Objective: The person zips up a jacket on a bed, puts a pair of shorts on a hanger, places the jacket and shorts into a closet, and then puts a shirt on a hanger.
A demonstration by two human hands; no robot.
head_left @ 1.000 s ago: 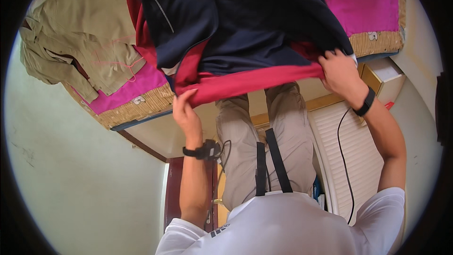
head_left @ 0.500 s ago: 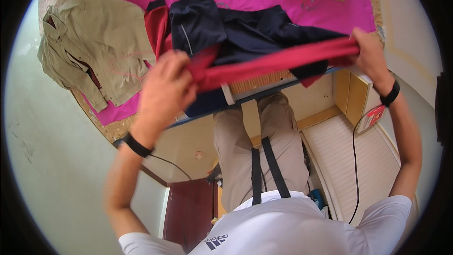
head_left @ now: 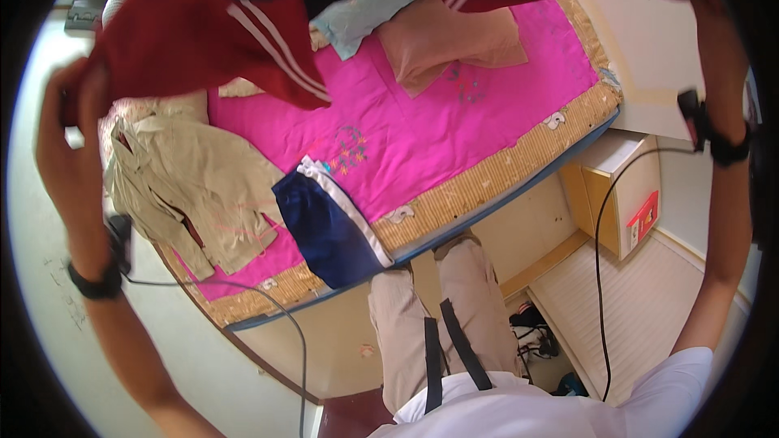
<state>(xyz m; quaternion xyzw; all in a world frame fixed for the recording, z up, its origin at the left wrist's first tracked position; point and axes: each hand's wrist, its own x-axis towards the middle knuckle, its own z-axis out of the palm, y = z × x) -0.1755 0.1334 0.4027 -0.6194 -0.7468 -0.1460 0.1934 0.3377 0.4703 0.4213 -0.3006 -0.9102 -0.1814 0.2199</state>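
Observation:
A red and navy jacket (head_left: 182, 45) with white stripes hangs raised across the top of the view, stretched between my two hands. At the far left, my left hand (head_left: 71, 109) is closed on its red edge. My right hand (head_left: 718, 28), at the upper right rim, is at the jacket's other end; its fingers are dim and mostly hidden. Below the jacket, folded dark blue shorts (head_left: 320, 223) with a white side band lie at the bed's near edge. To their left, a khaki long-sleeved shirt (head_left: 211, 182) is spread out.
The bed has a bright pink sheet (head_left: 406, 142) over a woven bamboo mat (head_left: 475, 186). A brown pillow (head_left: 446, 36) and a light blue cloth (head_left: 373, 12) lie farther back. At right stands a small wooden cabinet (head_left: 613, 186). Black cables (head_left: 602, 276) hang from both wrists.
Both hands have risen and moved apart, lifting the red and navy jacket off the bed. The dark blue shorts, mostly covered before, now show. My view has shifted too.

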